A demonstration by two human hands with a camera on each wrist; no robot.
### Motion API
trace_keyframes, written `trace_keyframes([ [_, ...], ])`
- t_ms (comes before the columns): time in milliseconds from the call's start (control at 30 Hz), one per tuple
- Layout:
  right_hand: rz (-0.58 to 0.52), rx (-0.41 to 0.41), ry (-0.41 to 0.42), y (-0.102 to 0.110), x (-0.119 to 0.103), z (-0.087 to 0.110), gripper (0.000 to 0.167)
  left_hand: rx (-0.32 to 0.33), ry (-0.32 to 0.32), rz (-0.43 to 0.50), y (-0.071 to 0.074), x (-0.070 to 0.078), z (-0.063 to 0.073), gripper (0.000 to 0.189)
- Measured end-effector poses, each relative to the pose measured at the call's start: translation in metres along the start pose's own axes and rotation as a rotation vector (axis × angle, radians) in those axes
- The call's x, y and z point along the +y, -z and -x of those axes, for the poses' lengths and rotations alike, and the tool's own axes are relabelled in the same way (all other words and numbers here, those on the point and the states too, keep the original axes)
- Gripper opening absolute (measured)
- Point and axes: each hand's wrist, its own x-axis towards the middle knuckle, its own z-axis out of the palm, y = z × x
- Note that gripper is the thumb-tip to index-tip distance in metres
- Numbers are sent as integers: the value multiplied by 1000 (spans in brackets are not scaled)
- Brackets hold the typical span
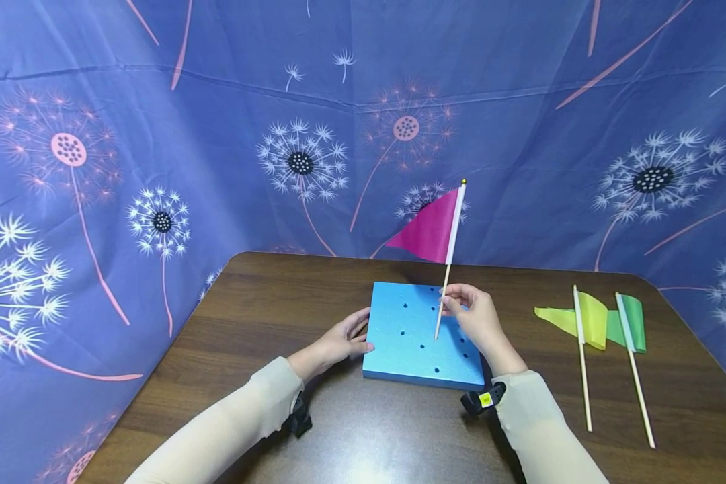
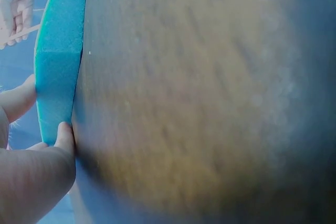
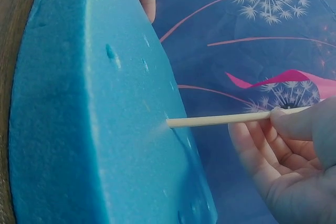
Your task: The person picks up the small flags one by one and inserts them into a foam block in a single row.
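Insertion of the pink flag [image 1: 429,228] into the blue block [image 1: 393,359] is judged to be the step in hand. The stick of the flag is pinched between thumb and fingers of the right hand [image 1: 476,314], above the right half of the block; the flag is held nearly upright, its top leaning slightly right. The lower tip is brought to the top face, as the right wrist view shows; whether a hole is entered cannot be told. The left edge of the block is gripped by the left hand [image 1: 337,339], thumb at the top edge, fingers against the side. The hands are well apart. On the table [image 1: 278,286], to the right, the yellow flag [image 1: 593,321] and the green flag [image 1: 632,324] are laid flat, neither yet set. For the next move, alignment of the tip with a hole [image 1: 422,346], then a straight downward push, appears to be required, the block being kept steady meanwhile; with a slanted push, the thin stick could be bent.
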Motion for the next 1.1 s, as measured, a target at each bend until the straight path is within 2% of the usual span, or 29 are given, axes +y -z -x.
trace_keyframes([
  [267,-14,3,-17,-1,0,2,23,-8,6,13,-1,1,2,79],
  [433,-5,30,-29,-3,0,3,23,-19,-22,29,-1,1,3,82],
  [600,10,45,-40,-5,-2,2,23,3,-4,46,-1,4,1,80],
  [667,7,46,-35,-5,-3,2,23,20,14,56,-2,4,1,79],
  [1100,57,35,-14,-1,-4,3,21,17,6,72,-2,3,0,81],
])
